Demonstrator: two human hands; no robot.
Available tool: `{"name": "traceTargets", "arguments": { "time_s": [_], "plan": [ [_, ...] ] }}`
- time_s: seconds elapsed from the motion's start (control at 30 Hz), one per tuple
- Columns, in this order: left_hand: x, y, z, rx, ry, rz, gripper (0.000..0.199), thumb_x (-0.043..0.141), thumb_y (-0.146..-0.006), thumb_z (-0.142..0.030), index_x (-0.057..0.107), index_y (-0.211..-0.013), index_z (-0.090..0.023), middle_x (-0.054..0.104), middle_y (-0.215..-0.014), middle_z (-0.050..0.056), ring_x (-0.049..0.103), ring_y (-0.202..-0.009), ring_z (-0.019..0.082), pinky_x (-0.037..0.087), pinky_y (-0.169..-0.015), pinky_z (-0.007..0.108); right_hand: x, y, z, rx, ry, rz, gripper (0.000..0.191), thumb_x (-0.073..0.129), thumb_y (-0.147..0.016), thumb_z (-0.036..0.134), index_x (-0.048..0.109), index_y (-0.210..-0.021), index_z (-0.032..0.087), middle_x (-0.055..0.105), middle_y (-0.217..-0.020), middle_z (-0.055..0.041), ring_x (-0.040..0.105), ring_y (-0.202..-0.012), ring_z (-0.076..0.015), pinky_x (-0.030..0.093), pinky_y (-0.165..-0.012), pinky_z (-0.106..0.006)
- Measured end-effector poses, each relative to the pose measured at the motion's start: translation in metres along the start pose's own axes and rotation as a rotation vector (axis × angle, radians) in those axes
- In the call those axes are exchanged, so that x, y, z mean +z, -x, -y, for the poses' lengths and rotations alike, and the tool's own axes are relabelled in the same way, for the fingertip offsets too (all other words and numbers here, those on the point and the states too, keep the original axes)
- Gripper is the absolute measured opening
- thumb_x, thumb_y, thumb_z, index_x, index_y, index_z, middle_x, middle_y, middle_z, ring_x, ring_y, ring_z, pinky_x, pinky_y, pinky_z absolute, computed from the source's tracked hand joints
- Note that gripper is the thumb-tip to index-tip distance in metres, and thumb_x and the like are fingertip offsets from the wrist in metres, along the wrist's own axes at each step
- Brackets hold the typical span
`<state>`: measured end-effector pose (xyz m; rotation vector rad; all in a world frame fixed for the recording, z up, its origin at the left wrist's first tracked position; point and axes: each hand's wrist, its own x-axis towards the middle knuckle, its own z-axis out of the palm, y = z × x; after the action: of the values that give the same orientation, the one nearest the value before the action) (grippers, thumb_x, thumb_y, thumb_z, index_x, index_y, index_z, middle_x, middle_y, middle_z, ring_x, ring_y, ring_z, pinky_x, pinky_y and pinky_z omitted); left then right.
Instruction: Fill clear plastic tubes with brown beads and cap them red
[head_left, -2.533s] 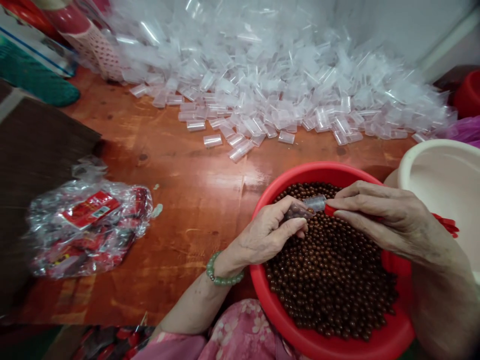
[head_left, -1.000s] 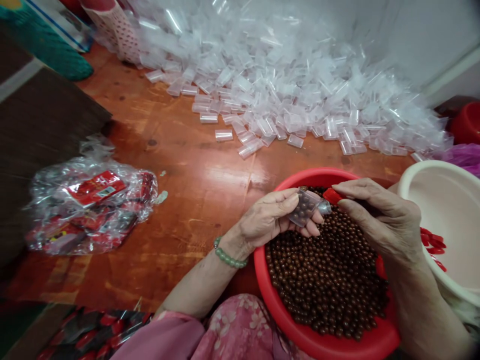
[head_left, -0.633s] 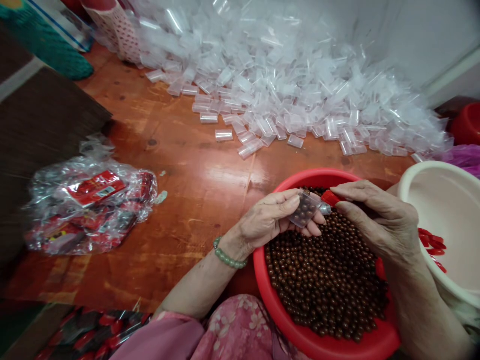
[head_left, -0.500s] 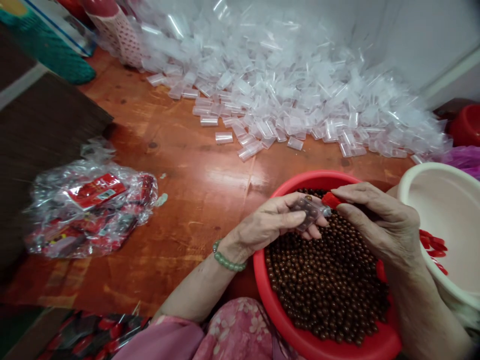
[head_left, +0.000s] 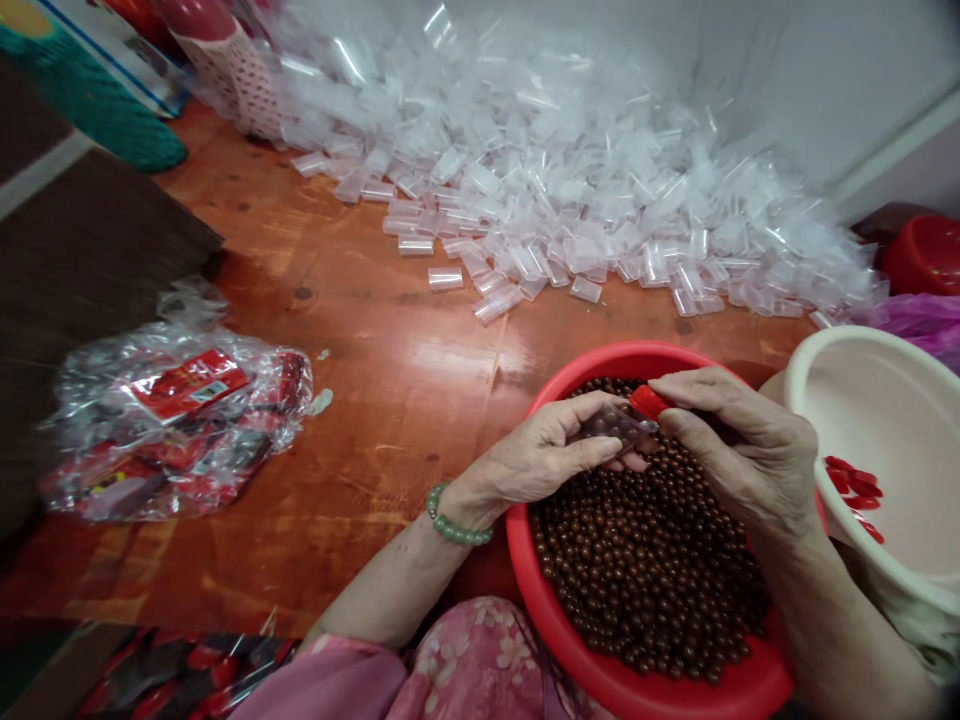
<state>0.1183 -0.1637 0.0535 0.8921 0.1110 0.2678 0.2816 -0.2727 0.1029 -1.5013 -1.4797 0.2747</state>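
Observation:
Between the thumb and fingers of my left hand (head_left: 536,450) is a small clear plastic container (head_left: 611,425) with dark brown balls inside. My right hand (head_left: 739,430) pinches a red cap (head_left: 647,402) at the container's open end; whether the two touch I cannot tell. Both hands are above a red basin (head_left: 521,560) heaped with shiny brown balls (head_left: 645,560). A green bead bracelet (head_left: 459,528) circles my left wrist.
A large pile of clear plastic containers (head_left: 540,200) covers the back of the wooden table (head_left: 360,400). At right stands a white basin (head_left: 892,400) with several red caps (head_left: 855,485). A clear bag of red packets (head_left: 180,430) lies at left, beside a dark box (head_left: 90,270).
My right hand and the red cap have shifted slightly left, closer to the container. The container's angle in my left hand has changed a little. The view has moved slightly.

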Motion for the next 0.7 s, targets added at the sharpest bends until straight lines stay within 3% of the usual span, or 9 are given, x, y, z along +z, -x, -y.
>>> {"name": "traceTargets", "arguments": {
  "time_s": [0.3,0.7],
  "plan": [
    [0.000,-0.001,-0.001,-0.032,0.032,-0.035,0.033,0.073,-0.088,-0.032,0.067,-0.115,-0.015,0.075,-0.105,0.010,0.071,-0.090,0.014,0.053,-0.091,0.028,-0.014,0.002,0.005,-0.096,0.189,0.148,0.038,0.070,-0.086,0.006,0.072,-0.117,0.029,0.073,-0.104,-0.0025,0.070,-0.091,-0.0147,0.060,-0.081,-0.025],
    [-0.003,-0.001,0.000,-0.033,0.072,-0.003,0.037,0.071,-0.089,-0.035,0.065,-0.119,-0.014,0.073,-0.105,0.011,0.071,-0.091,0.017,0.053,-0.084,0.027,-0.023,-0.001,0.003,-0.062,0.168,0.227,0.033,0.068,-0.088,0.009,0.072,-0.114,0.029,0.073,-0.101,-0.0017,0.070,-0.088,-0.0147,0.059,-0.080,-0.025]
  ]
}}
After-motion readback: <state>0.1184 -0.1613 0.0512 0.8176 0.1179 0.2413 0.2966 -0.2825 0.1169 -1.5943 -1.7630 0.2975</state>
